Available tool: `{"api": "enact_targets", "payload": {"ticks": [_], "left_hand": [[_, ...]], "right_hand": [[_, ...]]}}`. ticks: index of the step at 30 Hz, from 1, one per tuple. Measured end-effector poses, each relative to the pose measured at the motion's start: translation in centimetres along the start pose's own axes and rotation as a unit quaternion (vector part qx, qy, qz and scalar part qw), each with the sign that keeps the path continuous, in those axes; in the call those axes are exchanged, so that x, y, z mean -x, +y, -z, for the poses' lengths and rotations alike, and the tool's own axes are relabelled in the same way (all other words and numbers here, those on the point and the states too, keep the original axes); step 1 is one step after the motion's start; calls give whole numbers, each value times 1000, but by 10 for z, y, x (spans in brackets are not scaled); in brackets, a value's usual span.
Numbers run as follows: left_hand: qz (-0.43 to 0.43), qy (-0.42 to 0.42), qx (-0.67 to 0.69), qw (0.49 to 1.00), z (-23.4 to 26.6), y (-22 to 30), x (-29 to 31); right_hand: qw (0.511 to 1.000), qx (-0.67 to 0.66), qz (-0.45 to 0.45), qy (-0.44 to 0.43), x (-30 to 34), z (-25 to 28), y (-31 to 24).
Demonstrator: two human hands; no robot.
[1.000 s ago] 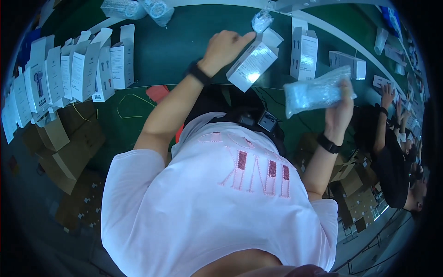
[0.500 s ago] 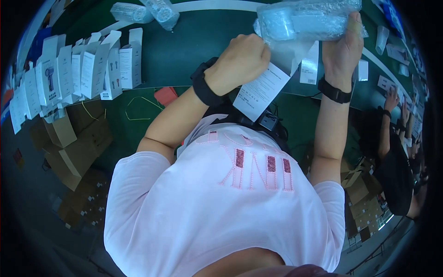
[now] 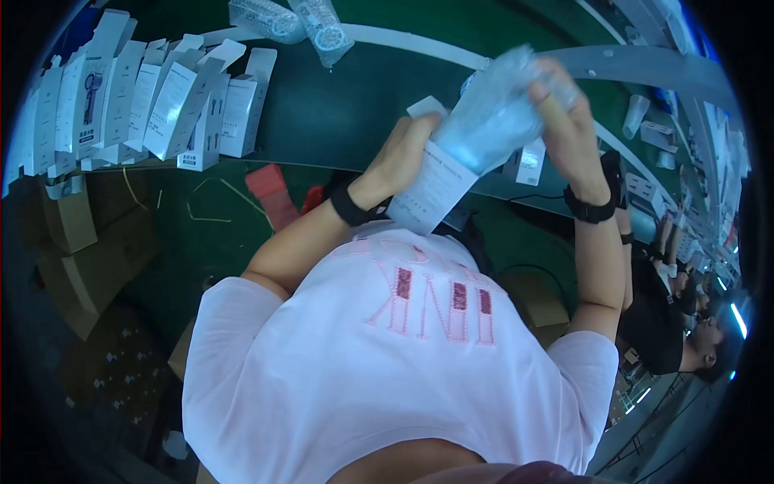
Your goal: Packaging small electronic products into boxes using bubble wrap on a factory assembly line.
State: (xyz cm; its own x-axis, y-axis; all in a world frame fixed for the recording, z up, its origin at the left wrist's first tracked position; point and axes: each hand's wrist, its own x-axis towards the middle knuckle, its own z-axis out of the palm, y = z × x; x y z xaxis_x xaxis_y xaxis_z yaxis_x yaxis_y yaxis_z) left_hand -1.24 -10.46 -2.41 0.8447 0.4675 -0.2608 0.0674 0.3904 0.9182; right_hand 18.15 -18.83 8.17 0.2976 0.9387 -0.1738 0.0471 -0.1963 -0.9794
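My left hand (image 3: pixel 401 157) is wrapped round a small white cardboard box (image 3: pixel 434 187) with printed text, tilted just above my lap. An open flap sticks up by the fingers. In my right hand (image 3: pixel 574 143) is the upper end of a clear bubble-wrap package (image 3: pixel 498 113), its contents blurred by the wrap. The package slants down to the left, and its lower end is at the box's open mouth, seemingly partly inside. Both wrists wear black bands.
Several white boxes with raised flaps (image 3: pixel 173 109) stand in a row on the table's left. Two bubble-wrapped packages (image 3: pixel 322 34) lie at the back. Another white box (image 3: pixel 530 163) rests beyond my right forearm. Brown cartons (image 3: pixel 81 278) sit lower left; a co-worker (image 3: pixel 651 315) is at right.
My right hand has swung the bubble-wrap package from lying level above the box to a slant, its lower end now at the box opening. My left hand has shifted left and down with the box.
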Motion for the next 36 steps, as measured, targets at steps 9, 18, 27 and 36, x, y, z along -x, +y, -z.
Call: {"api": "enact_targets", "payload": {"ticks": [9,18,27,36], "left_hand": [[-250,53,-193,947,39,48,29],[-176,59,-270,945,83,2,39],[-85,203,-80,972,96,13,19],[-113,150,53,981,64,52,18]], "right_hand": [[928,353,76,-95,19,-66,-35],[983,92,-3,-159,-13,-109,34],[780,525,-99,325,-54,68,332],[991,5,50,121,-53,-41,-42]]}}
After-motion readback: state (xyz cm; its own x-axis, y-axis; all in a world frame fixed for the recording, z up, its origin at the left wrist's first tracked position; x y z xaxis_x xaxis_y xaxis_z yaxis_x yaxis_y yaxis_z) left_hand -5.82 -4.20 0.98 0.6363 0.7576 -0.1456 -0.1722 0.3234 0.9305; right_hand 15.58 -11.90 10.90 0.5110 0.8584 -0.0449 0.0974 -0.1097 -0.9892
